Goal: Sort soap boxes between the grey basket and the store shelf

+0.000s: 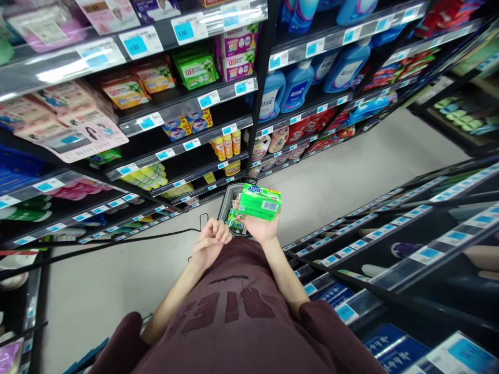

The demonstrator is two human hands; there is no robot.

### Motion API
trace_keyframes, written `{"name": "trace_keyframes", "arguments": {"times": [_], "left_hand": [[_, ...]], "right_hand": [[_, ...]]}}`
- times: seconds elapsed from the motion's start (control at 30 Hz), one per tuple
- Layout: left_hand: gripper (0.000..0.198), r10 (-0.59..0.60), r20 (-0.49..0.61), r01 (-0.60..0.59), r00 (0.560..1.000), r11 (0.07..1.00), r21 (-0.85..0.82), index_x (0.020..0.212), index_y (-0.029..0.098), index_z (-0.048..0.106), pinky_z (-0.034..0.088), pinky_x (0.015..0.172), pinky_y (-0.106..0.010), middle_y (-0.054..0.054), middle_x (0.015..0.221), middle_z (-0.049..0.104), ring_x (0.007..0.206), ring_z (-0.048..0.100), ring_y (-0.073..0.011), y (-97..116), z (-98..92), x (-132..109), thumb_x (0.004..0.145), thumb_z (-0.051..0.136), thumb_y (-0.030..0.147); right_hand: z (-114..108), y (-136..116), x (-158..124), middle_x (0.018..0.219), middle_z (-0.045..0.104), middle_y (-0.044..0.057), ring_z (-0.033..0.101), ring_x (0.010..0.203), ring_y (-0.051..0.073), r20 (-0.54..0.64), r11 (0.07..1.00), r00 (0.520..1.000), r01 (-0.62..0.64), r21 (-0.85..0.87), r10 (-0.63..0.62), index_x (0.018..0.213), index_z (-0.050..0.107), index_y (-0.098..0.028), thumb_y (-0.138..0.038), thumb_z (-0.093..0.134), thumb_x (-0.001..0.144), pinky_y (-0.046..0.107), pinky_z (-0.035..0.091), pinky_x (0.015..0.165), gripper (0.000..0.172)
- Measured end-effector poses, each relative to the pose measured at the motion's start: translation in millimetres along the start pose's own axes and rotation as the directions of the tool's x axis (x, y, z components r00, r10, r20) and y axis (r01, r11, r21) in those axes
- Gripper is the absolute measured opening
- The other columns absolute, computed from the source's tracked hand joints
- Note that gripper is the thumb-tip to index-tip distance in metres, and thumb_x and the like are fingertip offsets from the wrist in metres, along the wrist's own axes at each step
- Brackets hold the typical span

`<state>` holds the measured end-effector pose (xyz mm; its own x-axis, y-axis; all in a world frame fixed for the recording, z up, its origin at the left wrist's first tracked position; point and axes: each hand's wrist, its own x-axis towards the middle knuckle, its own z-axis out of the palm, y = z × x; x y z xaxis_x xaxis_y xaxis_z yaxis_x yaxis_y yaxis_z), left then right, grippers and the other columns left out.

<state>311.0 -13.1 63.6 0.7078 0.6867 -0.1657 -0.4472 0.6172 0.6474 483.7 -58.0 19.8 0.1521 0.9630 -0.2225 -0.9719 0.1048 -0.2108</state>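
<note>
Right hand grips a green rectangular barcoded pack above the dark wire floor basket. Left hand is loosely curled, holding nothing. Looks like the holding stage; the pack isn't set down yet.

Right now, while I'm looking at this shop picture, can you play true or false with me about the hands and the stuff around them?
1. The right hand holds a green box. True.
2. The left hand holds a blue bottle. False: its fingers are curled and it holds nothing.
3. A basket sits on the floor just beyond the hands, with small green packs in it. True.
4. The blue bottles lie on the floor. False: they stand upright on the shelves.
5. The green box has a barcode on it. True.
</note>
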Motion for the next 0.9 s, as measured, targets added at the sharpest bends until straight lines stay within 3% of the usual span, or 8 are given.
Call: {"name": "trace_keyframes", "arguments": {"times": [0.27,0.47,0.73,0.9], "left_hand": [[0.030,0.028,-0.099,-0.039,0.995,0.993,-0.114,0.074,0.020,0.041,0.027,0.062,-0.030,0.004,0.063,0.029,0.060,0.030,-0.0123,5.6,0.1,0.9,0.059,0.066,0.015],[0.033,0.056,-0.153,-0.082,0.987,0.982,-0.168,0.075,0.019,0.041,0.028,0.060,-0.027,0.005,0.062,0.030,0.059,0.029,-0.0110,6.5,0.6,0.1,0.057,0.067,0.012],[0.038,0.081,-0.167,-0.107,0.983,0.982,-0.155,0.075,0.020,0.038,0.028,0.059,-0.027,0.006,0.061,0.030,0.058,0.031,-0.0101,6.8,-1.0,-0.4,0.056,0.070,0.013],[0.034,0.146,-0.121,-0.152,0.982,0.987,-0.047,0.073,0.019,0.040,0.028,0.060,-0.030,0.005,0.057,0.037,0.057,0.035,-0.0108,2.1,-5.6,-0.9,0.058,0.071,0.014]], "right_hand": [[3.4,2.2,-1.5,0.130,0.065,0.015,0.062,0.114,0.033,-0.028,0.999,0.999,-0.029,-0.021,0.028,0.138,0.055,-0.021,-0.085,0.030,0.084,0.049,0.050,0.088,0.088],[2.9,2.6,-0.7,0.128,0.066,0.015,0.062,0.111,0.033,0.037,0.999,0.999,-0.030,-0.035,0.031,0.137,0.056,-0.021,-0.084,0.036,0.084,0.046,0.050,0.084,0.084],[-0.6,3.2,0.6,0.130,0.065,0.013,0.061,0.113,0.034,0.058,0.998,0.998,-0.019,-0.051,0.022,0.136,0.056,-0.024,-0.084,0.043,0.081,0.046,0.050,0.082,0.082],[-1.3,3.3,1.2,0.133,0.064,0.013,0.061,0.115,0.034,0.041,0.997,0.999,-0.025,-0.075,0.028,0.138,0.054,-0.024,-0.085,0.042,0.080,0.047,0.051,0.083,0.085]]}}
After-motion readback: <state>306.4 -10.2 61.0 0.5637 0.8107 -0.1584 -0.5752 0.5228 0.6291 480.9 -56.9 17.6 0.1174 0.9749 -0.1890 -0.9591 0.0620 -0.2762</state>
